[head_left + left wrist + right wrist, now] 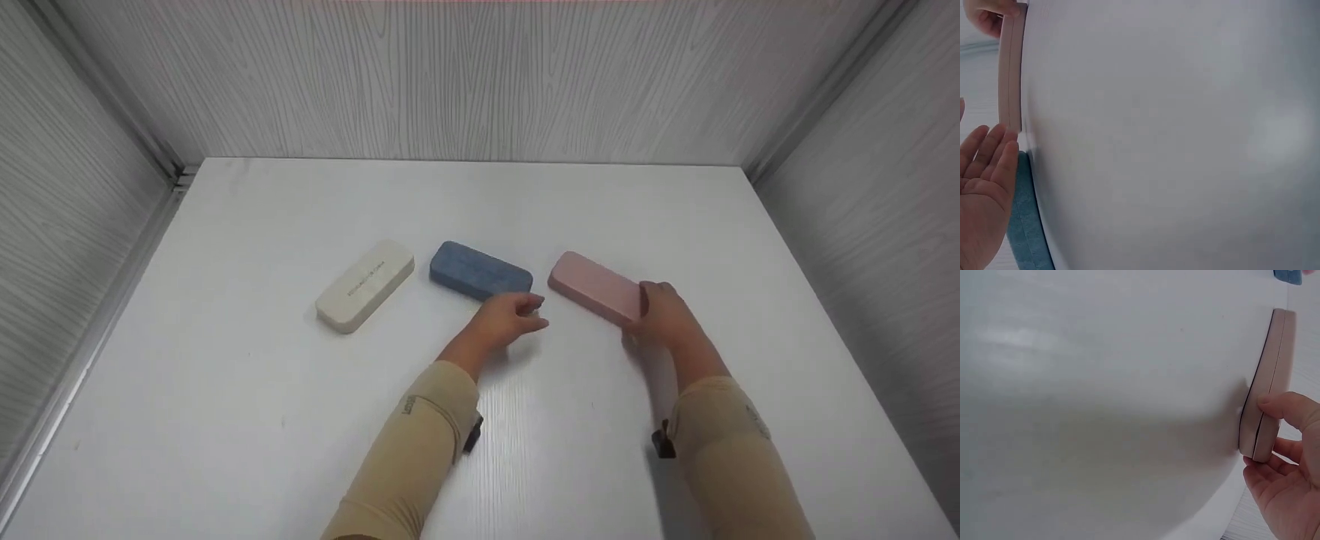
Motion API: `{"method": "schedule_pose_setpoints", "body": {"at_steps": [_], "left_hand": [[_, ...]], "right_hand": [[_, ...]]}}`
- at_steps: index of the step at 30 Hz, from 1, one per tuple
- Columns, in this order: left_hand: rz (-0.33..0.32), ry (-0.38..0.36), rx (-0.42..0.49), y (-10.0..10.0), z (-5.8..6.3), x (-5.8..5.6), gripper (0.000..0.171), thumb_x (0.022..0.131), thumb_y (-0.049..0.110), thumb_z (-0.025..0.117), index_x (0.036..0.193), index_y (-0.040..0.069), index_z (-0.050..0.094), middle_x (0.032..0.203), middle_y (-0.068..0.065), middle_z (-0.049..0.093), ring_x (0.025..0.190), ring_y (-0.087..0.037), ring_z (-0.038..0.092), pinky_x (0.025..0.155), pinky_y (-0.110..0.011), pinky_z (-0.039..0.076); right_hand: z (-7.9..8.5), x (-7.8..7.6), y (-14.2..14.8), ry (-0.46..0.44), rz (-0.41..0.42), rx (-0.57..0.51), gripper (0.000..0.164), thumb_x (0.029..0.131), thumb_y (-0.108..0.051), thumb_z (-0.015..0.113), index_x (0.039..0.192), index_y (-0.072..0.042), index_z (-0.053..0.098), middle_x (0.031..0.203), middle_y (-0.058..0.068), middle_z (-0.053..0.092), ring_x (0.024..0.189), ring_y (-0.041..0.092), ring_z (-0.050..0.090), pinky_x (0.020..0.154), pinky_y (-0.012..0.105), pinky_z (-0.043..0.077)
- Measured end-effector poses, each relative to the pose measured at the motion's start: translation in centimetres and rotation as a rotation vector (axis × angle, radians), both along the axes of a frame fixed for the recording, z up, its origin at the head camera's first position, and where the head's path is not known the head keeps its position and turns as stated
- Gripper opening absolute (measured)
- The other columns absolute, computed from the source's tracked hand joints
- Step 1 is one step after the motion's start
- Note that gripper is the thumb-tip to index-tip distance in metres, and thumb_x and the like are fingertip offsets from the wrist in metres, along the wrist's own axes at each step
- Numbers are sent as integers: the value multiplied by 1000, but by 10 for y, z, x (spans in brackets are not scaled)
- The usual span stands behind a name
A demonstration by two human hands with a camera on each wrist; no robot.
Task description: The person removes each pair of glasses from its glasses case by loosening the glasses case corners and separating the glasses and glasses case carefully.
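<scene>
A pink glasses case (pixel 596 287) lies on the white table at the right, its lid down. My right hand (pixel 663 315) grips its near right end, with the thumb (pixel 1286 406) on the seam side and the fingers round the end. Left of it lies a blue glasses case (pixel 480 270), closed. My left hand (pixel 504 322) is in front of the blue case's right end, fingers extended and thumb apart, holding nothing. In the left wrist view the left fingers (pixel 995 152) overlap the near ends of both cases.
A cream glasses case (pixel 365 286) with dark lettering lies closed and slanted at the left. The white table (pixel 247 420) is bordered by grey wood-grain panels (pixel 480 82) at the back and both sides.
</scene>
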State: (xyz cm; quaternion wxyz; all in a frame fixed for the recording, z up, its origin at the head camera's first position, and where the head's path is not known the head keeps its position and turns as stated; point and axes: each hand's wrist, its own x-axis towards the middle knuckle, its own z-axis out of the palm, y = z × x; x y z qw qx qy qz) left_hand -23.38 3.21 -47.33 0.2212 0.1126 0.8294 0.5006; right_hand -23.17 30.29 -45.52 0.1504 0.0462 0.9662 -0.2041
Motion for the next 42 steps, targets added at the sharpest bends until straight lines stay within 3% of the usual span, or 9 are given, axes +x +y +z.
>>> {"method": "schedule_pose_setpoints", "body": {"at_steps": [7, 13, 18, 25, 32, 37, 42], "left_hand": [[-33, 86, -101, 18, 3, -8, 68, 83, 31, 66, 141, 16, 35, 143, -1, 37, 133, -16, 30, 110, -30, 26], [-57, 99, -153, 35, 3, -17, 80, 84, 25, 66, 146, 9, 18, 150, -4, 22, 137, -17, 19, 113, -28, 17], [-45, 79, -128, 46, 0, -28, 82, 85, 17, 64, 146, 6, 11, 151, -5, 17, 138, -16, 15, 113, -27, 14], [11, 60, -22, 52, -7, -38, 74, 85, 1, 57, 146, 8, 16, 150, -4, 23, 137, -15, 18, 112, -26, 18], [15, 183, -144, 59, -13, -41, 59, 89, 1, 49, 143, 6, 26, 144, -8, 34, 134, -18, 28, 111, -26, 22], [44, 185, -176, 61, -14, -43, 63, 84, -2, 53, 142, 6, 30, 134, -10, 46, 127, -19, 39, 109, -26, 27], [26, 168, -162, 61, -15, -44, 72, 79, -3, 59, 143, 11, 29, 131, -9, 45, 125, -18, 39, 108, -25, 28]], "right_hand": [[3, -2, 7, -13, 48, -25, 79, 81, -23, 66, 141, 2, 22, 141, 25, 27, 132, 40, 23, 110, 53, 17], [0, -3, 15, -31, 60, -35, 78, 84, -21, 62, 145, -4, 16, 145, 23, 23, 134, 40, 18, 110, 54, 14], [-9, -2, 27, -59, 11, -104, 88, 83, -21, 65, 147, -10, 6, 149, 19, 16, 136, 38, 12, 111, 53, 12], [-18, 1, 43, -42, -99, -292, 83, 79, -24, 72, 145, -16, 22, 145, 11, 30, 133, 31, 28, 109, 48, 25], [-25, 7, 49, -43, -225, -427, 83, 75, -25, 75, 144, -24, 28, 142, 3, 36, 127, 24, 36, 106, 46, 31], [-25, 9, 54, -34, -218, -444, 81, 77, -24, 74, 143, -24, 28, 143, 3, 35, 128, 23, 36, 107, 47, 30], [-25, 8, 58, -40, -189, -466, 81, 78, -22, 72, 145, -24, 26, 144, 4, 33, 131, 25, 32, 108, 48, 26]]}}
